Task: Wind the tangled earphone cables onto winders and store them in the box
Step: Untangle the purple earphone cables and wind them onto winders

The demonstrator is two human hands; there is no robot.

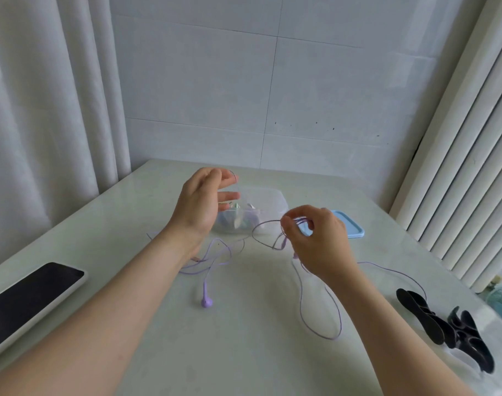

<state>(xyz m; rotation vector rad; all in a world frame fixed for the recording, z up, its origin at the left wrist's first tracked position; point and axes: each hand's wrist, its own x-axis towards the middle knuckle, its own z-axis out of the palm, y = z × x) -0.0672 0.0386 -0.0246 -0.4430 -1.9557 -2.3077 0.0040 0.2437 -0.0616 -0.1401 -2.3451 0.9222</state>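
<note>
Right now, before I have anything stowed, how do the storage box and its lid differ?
The box is clear plastic and stands open; the lid is opaque light blue and lies flat on the table to the box's right. The box holds a few items, too blurred to name; the lid bears nothing. The left hand hides part of the box, the right hand part of the lid. Both have rounded corners.

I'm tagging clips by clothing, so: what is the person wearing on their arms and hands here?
Nothing that shows. The left hand and right hand are bare, without gloves, and no ring shows on the fingers in view. The left forearm and right forearm are bare to the frame's edge: no sleeve, watch or bracelet.
</note>
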